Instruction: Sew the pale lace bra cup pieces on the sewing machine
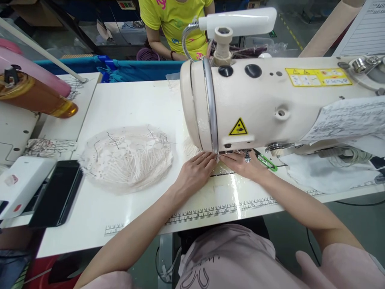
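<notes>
A white sewing machine (240, 104) stands over the work, its head hiding part of the stitching area. My left hand (198, 172) lies flat just left of the needle area, fingers stretched out and close together. From the other side, my right hand (248, 165) reaches in with fingers extended toward the needle; the machine partly covers them. Pale lacy fabric (190, 147) shows beside the left fingertips and runs under the machine head. Close to the right hand lie green-handled thread snips (266, 160). What is directly under my fingertips is too small to make out.
A heap of white lace pieces (129, 158) rests left on the white table (120, 100). Further left are a black phone (57, 194), a white device (27, 184) and an amber bottle (39, 94). White cloth (327, 172) lies at right. A person in yellow (177, 28) sits opposite.
</notes>
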### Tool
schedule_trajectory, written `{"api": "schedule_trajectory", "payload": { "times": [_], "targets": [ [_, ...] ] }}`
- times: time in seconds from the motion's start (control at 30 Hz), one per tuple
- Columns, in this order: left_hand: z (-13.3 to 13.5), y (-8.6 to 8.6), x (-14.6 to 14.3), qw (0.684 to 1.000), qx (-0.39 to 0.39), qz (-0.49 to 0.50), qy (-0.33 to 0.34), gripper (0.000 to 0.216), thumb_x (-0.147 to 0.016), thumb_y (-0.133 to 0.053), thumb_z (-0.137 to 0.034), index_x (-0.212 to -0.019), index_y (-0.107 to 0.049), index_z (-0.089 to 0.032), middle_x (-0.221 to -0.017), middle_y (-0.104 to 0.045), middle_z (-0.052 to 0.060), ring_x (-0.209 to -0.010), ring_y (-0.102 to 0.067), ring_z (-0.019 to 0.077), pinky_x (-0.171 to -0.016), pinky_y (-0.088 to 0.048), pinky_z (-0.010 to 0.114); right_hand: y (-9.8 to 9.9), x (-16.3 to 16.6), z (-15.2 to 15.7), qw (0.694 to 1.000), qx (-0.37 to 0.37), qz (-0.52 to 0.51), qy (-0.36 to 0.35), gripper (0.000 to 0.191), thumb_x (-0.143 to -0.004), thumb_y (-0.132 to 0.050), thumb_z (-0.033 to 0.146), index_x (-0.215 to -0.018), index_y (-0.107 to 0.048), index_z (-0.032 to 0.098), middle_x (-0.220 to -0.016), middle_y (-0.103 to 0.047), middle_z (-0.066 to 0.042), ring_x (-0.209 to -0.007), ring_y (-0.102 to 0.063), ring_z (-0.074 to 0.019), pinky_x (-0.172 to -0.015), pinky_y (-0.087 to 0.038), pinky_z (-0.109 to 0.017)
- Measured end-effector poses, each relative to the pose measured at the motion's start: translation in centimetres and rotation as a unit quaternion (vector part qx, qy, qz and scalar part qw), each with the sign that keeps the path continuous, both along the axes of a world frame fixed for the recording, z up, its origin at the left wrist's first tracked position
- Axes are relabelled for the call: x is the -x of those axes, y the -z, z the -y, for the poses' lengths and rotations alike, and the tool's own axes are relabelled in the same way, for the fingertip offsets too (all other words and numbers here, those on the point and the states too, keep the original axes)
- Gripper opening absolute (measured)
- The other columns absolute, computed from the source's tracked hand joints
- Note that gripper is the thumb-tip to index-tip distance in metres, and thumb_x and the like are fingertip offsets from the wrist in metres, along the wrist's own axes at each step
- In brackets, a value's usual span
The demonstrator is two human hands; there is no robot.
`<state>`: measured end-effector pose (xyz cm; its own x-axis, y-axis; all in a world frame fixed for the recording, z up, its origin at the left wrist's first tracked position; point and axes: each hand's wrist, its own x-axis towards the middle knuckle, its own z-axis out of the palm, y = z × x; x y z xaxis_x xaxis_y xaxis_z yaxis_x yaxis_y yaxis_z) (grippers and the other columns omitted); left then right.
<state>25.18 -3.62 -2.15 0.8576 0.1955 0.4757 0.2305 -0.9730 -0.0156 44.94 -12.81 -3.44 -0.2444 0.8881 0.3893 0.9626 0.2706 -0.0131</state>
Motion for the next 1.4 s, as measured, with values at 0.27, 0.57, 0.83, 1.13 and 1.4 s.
{"api": "schedule_trajectory", "payload": {
  "times": [0.27, 0.57, 0.83, 1.13, 1.4],
  "targets": [
    [-0.4, -0.3, 0.0, 1.0, 0.022, -0.003, -0.012, 0.02, -0.092, -0.048, -0.007, -0.1, -0.065, -0.012, -0.112, -0.073, 0.01, -0.105, -0.07, 0.0226, -0.097, -0.056, 0.038, -1.0, 0.7, -0.3, 0.993, -0.078, 0.089, -0.012, 0.021, -0.095, -0.05, 0.015, -0.104, -0.067, 0.025, -0.103, -0.074, 0.004, -0.074, -0.063, -0.0134, -0.056, -0.036, -0.03],
    [-0.6, -0.2, 0.1, 0.998, 0.037, 0.043, -0.018, 0.022, -0.084, -0.045, -0.002, -0.097, -0.057, -0.015, -0.103, -0.073, 0.01, -0.097, -0.071, 0.0227, -0.091, -0.057, 0.039, -0.9, 1.1, -0.7, 0.998, -0.053, 0.001, -0.023, 0.02, -0.1, -0.048, 0.029, -0.114, -0.062, 0.024, -0.098, -0.071, 0.0, -0.087, -0.062, -0.0122, -0.071, -0.039, -0.028],
    [-0.8, -0.1, 0.4, 1.0, 0.019, 0.006, 0.008, 0.032, -0.09, -0.045, -0.007, -0.118, -0.06, -0.013, -0.111, -0.073, 0.01, -0.1, -0.07, 0.0242, -0.088, -0.057, 0.04, -0.9, 1.2, -0.7, 0.996, -0.07, 0.046, -0.041, 0.027, -0.096, -0.044, 0.007, -0.095, -0.064, 0.024, -0.091, -0.072, 0.005, -0.076, -0.059, -0.0089, -0.071, -0.04, -0.028],
    [-1.5, 0.3, 0.8, 0.999, 0.033, -0.019, 0.034, 0.038, -0.094, -0.041, -0.009, -0.124, -0.063, -0.013, -0.116, -0.072, 0.01, -0.108, -0.068, 0.0249, -0.09, -0.058, 0.041, -1.3, 1.2, -0.4, 0.993, -0.081, 0.074, -0.034, 0.027, -0.093, -0.047, 0.004, -0.097, -0.064, 0.025, -0.086, -0.072, 0.009, -0.065, -0.054, -0.008, -0.059, -0.038, -0.029],
    [-1.5, -0.1, 0.7, 0.999, 0.026, -0.022, 0.027, 0.037, -0.092, -0.042, -0.009, -0.121, -0.065, -0.013, -0.113, -0.073, 0.01, -0.106, -0.069, 0.0251, -0.087, -0.058, 0.04, -1.5, 1.1, -0.8, 0.991, -0.109, 0.048, -0.058, 0.026, -0.091, -0.048, 0.001, -0.091, -0.064, 0.022, -0.082, -0.069, 0.007, -0.069, -0.052, -0.0086, -0.06, -0.037, -0.028]
  ]
}}
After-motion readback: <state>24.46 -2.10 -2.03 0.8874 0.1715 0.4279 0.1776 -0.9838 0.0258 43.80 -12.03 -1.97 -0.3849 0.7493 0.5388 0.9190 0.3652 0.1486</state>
